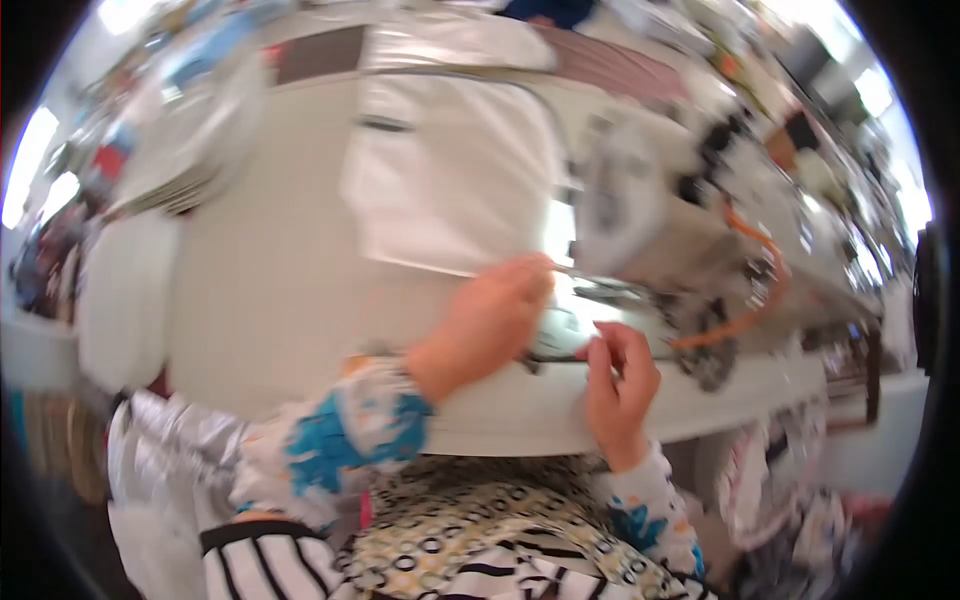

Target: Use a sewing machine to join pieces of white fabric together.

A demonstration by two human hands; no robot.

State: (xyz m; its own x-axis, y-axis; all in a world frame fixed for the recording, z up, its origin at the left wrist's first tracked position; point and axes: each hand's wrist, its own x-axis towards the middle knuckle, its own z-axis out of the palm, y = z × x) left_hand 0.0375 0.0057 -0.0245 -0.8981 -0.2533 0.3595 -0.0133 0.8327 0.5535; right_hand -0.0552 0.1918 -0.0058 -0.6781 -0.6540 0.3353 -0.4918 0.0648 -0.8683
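White fabric panel (450, 165) is flat on the tabletop (265, 260), just left of the sewing machine (650, 195). Dark trim runs along its top and right edges; short dark strip near the left edge. Lower right corner goes in behind the left hand (490, 310).

Left hand: fingers bent, tips by the lit area under the machine head. Motion blur; can't tell if they're grasping anything. Right hand (620, 390): thumb and forefinger raised close together beside the pale machine bed plate (563, 332). Can't tell if something thin is pinched there. A gap separates the hands, with the plate between them.

Room: wide stretch of tabletop left of the panel, out to a stack of white pieces (190, 150) at the far left and a white padded piece (130, 300) on the left edge. Tighter on the right: machine body close by, then an orange cable (778, 275) looping down its side.

Front edge of tabletop bows across below the hands; both forearms cross it. Beyond the panel's top edge: another pale panel (455, 42) and mauve cloth (620, 65).
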